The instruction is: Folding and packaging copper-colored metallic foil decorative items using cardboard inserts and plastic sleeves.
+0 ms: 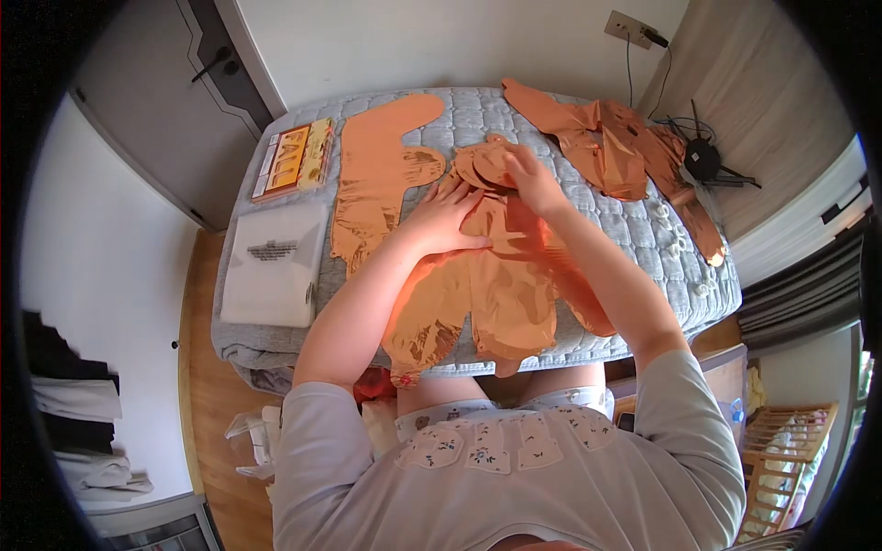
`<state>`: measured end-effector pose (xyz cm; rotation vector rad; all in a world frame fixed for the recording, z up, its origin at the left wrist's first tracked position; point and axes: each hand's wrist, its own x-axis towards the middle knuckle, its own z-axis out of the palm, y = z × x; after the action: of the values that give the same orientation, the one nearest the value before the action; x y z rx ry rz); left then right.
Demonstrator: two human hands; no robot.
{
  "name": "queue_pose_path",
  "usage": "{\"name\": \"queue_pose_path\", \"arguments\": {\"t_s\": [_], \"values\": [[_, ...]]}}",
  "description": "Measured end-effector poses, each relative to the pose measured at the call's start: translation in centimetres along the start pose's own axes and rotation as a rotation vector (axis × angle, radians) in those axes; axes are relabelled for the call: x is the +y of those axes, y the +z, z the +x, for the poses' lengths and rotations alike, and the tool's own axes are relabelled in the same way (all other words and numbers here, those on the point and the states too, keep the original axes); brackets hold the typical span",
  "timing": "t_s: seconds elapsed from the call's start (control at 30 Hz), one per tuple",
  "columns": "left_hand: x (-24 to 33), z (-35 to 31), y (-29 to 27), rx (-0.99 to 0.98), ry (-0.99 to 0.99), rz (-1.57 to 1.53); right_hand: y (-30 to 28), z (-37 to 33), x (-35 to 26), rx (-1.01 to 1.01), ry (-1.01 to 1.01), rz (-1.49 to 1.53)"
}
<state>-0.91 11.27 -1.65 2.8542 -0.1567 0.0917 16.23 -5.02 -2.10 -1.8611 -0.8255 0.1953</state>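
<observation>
A shiny copper-orange foil balloon (pixel 513 298), flat and uninflated, lies on the quilted mattress (pixel 634 225) right in front of me. My left hand (pixel 448 219) rests on its upper left part with the fingers spread. At the balloon's rounded top, my right hand (pixel 535 181) has its thumb and fingers closed on a layered, folded part of the foil. Just left of my hands lies another flat foil balloon (pixel 372 165) with rounded lobes. A third, crumpled foil balloon (pixel 602 151) stretches along the far right side of the mattress.
A yellow and orange printed box (pixel 294 159) and a white plastic-wrapped package (pixel 274 266) lie along the left side. On the right are a black router-like device (pixel 703 158) with cables and some small white curled pieces (pixel 675 243). A wooden rack (pixel 788 459) stands at lower right.
</observation>
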Motion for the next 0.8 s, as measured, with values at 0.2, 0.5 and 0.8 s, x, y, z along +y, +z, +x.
{"name": "queue_pose_path", "arguments": {"t_s": [0.2, 0.5, 0.8], "values": [[-1.0, -0.6, 0.4, -0.058, -0.059, -0.003, -8.4, -4.7, -0.1, -0.119, 0.193, -0.588], [-0.3, 0.3, 0.2, -0.058, -0.026, -0.006, -13.9, -16.3, -2.7, -0.222, 0.488, -0.673], [0.0, 0.1, 0.0, -0.059, -0.052, -0.001, -12.4, -13.8, -6.9, -0.431, 0.428, 0.066]]}}
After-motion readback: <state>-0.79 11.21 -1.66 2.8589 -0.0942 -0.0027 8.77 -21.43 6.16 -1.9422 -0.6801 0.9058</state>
